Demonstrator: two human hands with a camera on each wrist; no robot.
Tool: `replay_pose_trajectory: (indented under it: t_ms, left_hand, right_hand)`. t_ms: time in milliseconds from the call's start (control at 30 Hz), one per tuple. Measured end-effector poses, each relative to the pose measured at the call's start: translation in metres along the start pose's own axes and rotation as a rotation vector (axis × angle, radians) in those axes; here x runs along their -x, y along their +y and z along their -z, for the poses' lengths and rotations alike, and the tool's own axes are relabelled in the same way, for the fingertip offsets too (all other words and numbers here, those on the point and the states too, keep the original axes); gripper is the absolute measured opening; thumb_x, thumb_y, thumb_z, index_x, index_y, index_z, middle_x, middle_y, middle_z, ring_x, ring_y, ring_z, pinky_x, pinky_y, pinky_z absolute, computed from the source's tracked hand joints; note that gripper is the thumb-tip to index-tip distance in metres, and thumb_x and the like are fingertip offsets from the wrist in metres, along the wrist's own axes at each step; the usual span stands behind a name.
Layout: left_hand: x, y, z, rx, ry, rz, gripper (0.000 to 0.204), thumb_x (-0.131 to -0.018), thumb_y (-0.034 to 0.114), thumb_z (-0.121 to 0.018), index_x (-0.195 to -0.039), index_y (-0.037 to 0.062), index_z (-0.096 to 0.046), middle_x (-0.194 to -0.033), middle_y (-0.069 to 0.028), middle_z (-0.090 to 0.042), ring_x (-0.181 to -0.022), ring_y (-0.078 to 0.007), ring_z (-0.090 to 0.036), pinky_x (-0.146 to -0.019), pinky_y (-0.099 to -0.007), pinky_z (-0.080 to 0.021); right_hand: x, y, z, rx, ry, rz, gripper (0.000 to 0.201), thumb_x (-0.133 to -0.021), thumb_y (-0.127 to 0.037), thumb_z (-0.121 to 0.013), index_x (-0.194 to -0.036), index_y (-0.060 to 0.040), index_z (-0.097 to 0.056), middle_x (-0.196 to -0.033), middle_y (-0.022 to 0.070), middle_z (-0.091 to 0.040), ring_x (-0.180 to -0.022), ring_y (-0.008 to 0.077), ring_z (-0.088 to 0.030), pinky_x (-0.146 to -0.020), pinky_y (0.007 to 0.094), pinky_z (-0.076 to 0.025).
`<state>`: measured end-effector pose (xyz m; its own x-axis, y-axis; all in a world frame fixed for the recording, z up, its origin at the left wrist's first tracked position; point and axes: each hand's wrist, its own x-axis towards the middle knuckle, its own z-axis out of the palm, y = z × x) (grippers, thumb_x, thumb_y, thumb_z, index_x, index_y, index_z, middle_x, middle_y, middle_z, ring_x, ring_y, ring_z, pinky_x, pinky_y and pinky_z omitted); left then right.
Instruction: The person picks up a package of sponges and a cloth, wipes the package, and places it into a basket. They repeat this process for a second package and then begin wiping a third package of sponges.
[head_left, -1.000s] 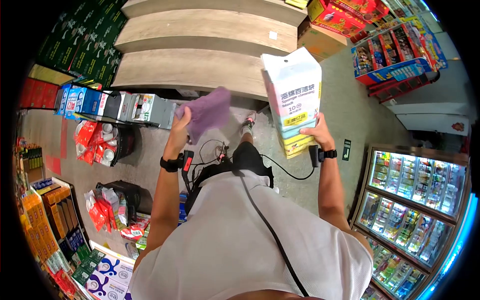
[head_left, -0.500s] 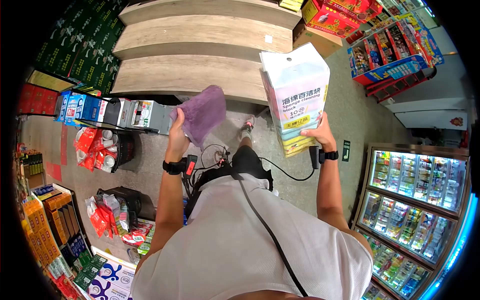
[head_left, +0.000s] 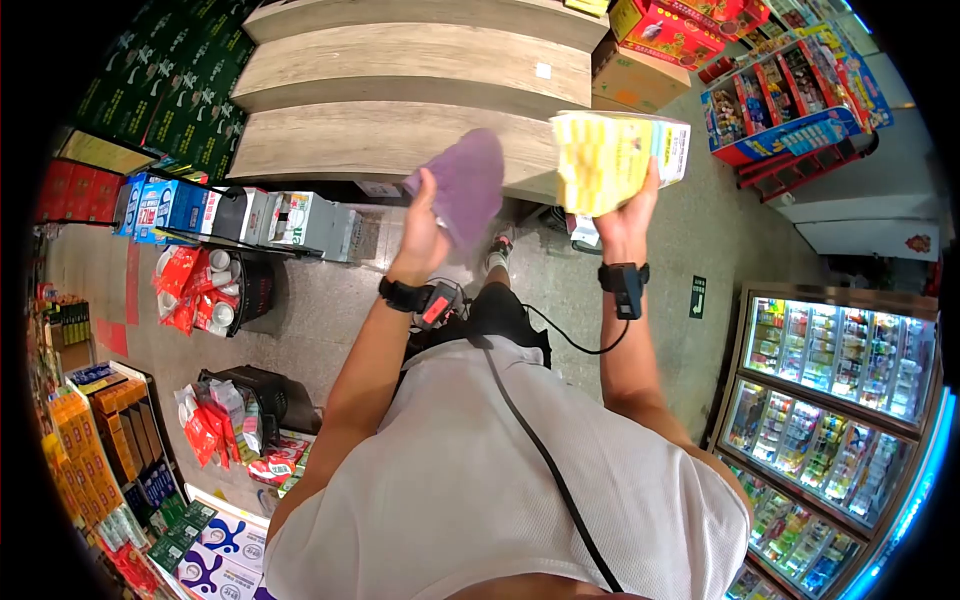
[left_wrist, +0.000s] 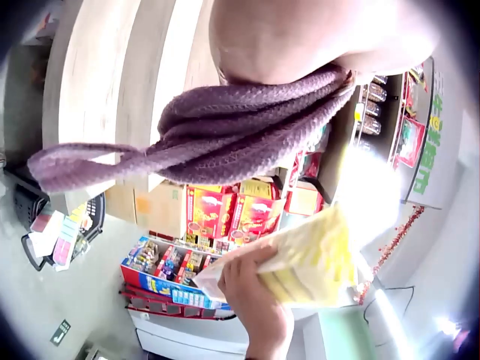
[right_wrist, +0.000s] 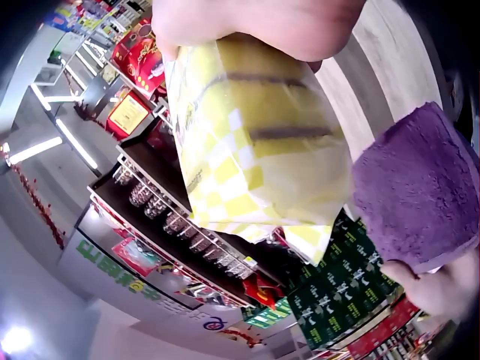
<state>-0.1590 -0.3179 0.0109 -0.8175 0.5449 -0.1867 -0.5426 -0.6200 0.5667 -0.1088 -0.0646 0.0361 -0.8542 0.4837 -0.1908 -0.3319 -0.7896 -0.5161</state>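
My left hand (head_left: 425,238) grips a folded purple cloth (head_left: 468,187) by its near edge, the thumb on top. In the left wrist view the cloth (left_wrist: 225,135) hangs in folds with a loop at one end. My right hand (head_left: 630,222) holds a pack of sponge cleaning blocks (head_left: 625,165), its yellow checked end turned toward me and its printed white end pointing right. The right wrist view shows yellow sponges (right_wrist: 277,112) through the pack's clear wrap. Both things are held up in front of a tiered wooden display stand (head_left: 400,140), with a gap between them.
Left of me stand a rack of boxed goods (head_left: 290,220) and black baskets (head_left: 255,290) with red packets. Glass-door fridges (head_left: 830,400) line the right side. A snack display (head_left: 790,100) and red cartons (head_left: 665,35) stand at the back right. A cable (head_left: 570,345) runs to my right wrist.
The sponge pack has turned from upright, printed front showing, to its yellow end facing me, and the right hand has moved up and slightly left. The left hand has carried the cloth up and right.
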Motion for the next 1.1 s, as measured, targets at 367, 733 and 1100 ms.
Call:
replay_pose_trajectory:
  t_ms: [367, 733, 1100]
  left_hand:
    - [-0.015, -0.035, -0.04, 0.122, -0.034, -0.04, 0.064, -0.101, 0.053, -0.029, -0.141, 0.0045, -0.038, -0.139, -0.0106, -0.049, -0.125, -0.0252, -0.05, -0.106, -0.0429, -0.04]
    - [0.006, -0.026, -0.037, 0.214, -0.016, 0.094, 0.063, -0.101, 0.051, -0.033, -0.142, 0.0037, -0.035, -0.141, -0.0106, -0.047, -0.128, -0.0242, -0.047, -0.106, -0.0429, -0.04]
    - [-0.026, -0.032, -0.02, 0.267, 0.056, 0.049, 0.063, -0.101, 0.052, -0.028, -0.142, 0.0052, -0.037, -0.143, -0.0103, -0.045, -0.13, -0.0252, -0.045, -0.108, -0.0408, -0.037]
  right_hand:
    - [-0.014, 0.055, 0.004, 0.332, 0.123, 0.426, 0.043, -0.097, -0.03, -0.055, -0.125, 0.0026, -0.049, -0.121, 0.0138, -0.06, -0.107, 0.0229, -0.062, -0.092, 0.0378, -0.051]
    - [-0.022, 0.043, 0.011, 0.894, 0.192, 1.025, 0.064, -0.078, -0.006, -0.078, -0.126, 0.0054, -0.036, -0.123, 0.0164, -0.048, -0.112, 0.0239, -0.051, -0.098, 0.0382, -0.042]
    - [0.006, 0.083, -0.009, 0.618, 0.182, 0.7, 0.052, -0.086, -0.009, -0.071, -0.127, 0.0015, -0.04, -0.121, 0.0129, -0.055, -0.106, 0.0186, -0.056, -0.096, 0.0342, -0.045]
